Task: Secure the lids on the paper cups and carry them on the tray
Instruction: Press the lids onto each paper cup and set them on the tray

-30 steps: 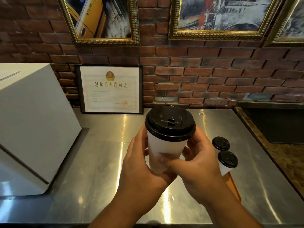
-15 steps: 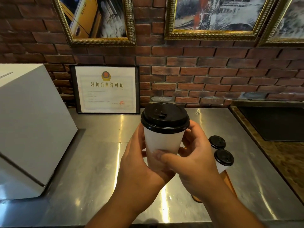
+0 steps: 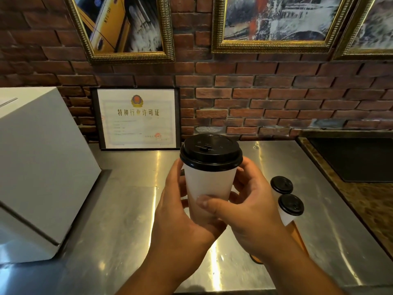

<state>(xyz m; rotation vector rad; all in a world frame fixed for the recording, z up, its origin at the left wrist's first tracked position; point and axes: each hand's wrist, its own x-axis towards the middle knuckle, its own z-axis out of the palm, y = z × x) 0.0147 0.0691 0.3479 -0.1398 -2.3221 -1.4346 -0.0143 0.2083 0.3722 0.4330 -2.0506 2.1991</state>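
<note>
A white paper cup (image 3: 209, 184) with a black lid (image 3: 210, 151) on top is held upright above the steel counter. My left hand (image 3: 180, 218) wraps its lower left side and my right hand (image 3: 251, 209) grips the right side, thumb across the front. To the right, two more white cups with black lids (image 3: 281, 184) (image 3: 291, 204) stand on an orange tray (image 3: 296, 237), which my right wrist mostly hides.
A steel counter (image 3: 127, 209) runs along a brick wall. A large white box (image 3: 38, 167) stands at the left. A framed certificate (image 3: 136, 119) leans on the wall. A dark sink or recess (image 3: 353, 158) sits at the right in a brown stone top.
The lidded cup has turned slightly in my hands, its sip tab now further left. The view shifted a little; both hands keep their grip.
</note>
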